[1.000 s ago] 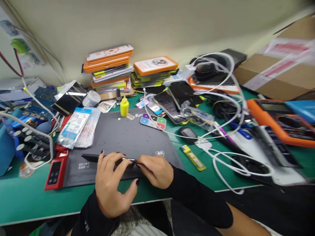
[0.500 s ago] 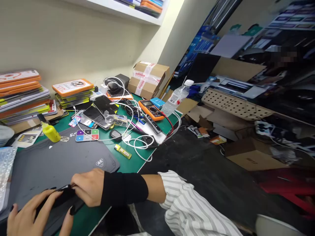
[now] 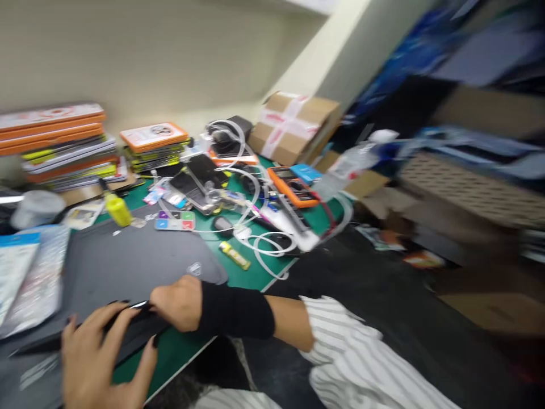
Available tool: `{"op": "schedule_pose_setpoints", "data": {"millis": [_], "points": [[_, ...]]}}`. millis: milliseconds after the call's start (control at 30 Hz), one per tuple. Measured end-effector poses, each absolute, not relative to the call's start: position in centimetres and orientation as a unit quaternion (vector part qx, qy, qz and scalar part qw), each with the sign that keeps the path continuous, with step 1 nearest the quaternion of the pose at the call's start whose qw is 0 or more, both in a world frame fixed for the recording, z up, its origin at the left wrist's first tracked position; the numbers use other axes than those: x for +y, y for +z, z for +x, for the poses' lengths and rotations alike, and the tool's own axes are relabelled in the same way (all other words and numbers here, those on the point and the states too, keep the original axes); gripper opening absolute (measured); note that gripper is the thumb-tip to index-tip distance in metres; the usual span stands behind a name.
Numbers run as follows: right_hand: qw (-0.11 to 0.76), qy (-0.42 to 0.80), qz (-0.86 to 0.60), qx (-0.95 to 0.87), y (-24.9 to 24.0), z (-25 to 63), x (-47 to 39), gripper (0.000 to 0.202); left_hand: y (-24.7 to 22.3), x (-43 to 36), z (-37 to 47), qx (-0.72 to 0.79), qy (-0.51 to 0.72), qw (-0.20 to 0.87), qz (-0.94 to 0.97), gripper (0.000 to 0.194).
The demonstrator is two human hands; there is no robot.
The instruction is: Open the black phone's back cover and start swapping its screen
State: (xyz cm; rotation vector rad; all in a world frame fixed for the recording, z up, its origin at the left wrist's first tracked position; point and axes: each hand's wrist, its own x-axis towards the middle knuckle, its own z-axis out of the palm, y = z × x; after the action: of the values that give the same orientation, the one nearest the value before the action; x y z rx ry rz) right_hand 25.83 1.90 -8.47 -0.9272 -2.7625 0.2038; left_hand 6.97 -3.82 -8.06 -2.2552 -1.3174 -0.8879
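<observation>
Low on the left, my left hand (image 3: 102, 355) lies over a dark flat, phone-like object (image 3: 142, 319), fingers across its far edge and the thumb apart on the near side. A bright glint shows on that edge. My right hand (image 3: 181, 304), with a black wrist cover, is closed at the object's right end; what its fingers pinch is hidden. A thin dark pointed piece (image 3: 38, 345) sticks out left of my left hand; I cannot tell what it is. Both hands are over a grey work mat (image 3: 140, 261).
Beyond the mat are a yellow bottle (image 3: 118, 210), a coloured card (image 3: 175, 221), a yellow lighter (image 3: 235, 255), white cables (image 3: 272, 241) and an orange multimeter (image 3: 293, 188). Stacked boxes (image 3: 155, 139) and a taped carton (image 3: 293, 126) stand by the wall. The green table's edge (image 3: 200, 351) runs diagonally.
The view has swung left, so everything sits further right, and it is blurred. My hands keep nearly the same hold on the dark object.
</observation>
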Motion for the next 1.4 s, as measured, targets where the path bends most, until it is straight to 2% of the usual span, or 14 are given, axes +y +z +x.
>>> {"op": "schedule_pose_setpoints", "data": {"millis": [133,267,800,967,1400], "points": [[0.282,0.021,-0.279,-0.918,-10.6,25.9,1.1,0.025,-7.1,-5.8,9.0,-0.57,-0.304,0.143,-0.75,0.033],[0.343,0.007,-0.244,-0.907,-11.2,26.1,1.2,0.021,-7.5,-6.4,9.6,-0.604,-0.337,0.075,-0.718,0.028],[0.283,-0.015,-0.25,-0.926,-10.9,26.1,1.1,0.02,-7.3,-6.8,9.5,-0.607,-0.323,0.056,-0.724,0.031],[0.234,0.003,-0.264,-0.936,-10.5,26.3,0.9,0.02,-7.2,-6.7,9.5,-0.607,-0.318,0.055,-0.726,0.033],[0.205,-0.021,-0.271,-0.94,-11.3,26.3,1.0,0.018,-7.2,-6.8,9.5,-0.609,-0.309,0.049,-0.729,0.033]]}}
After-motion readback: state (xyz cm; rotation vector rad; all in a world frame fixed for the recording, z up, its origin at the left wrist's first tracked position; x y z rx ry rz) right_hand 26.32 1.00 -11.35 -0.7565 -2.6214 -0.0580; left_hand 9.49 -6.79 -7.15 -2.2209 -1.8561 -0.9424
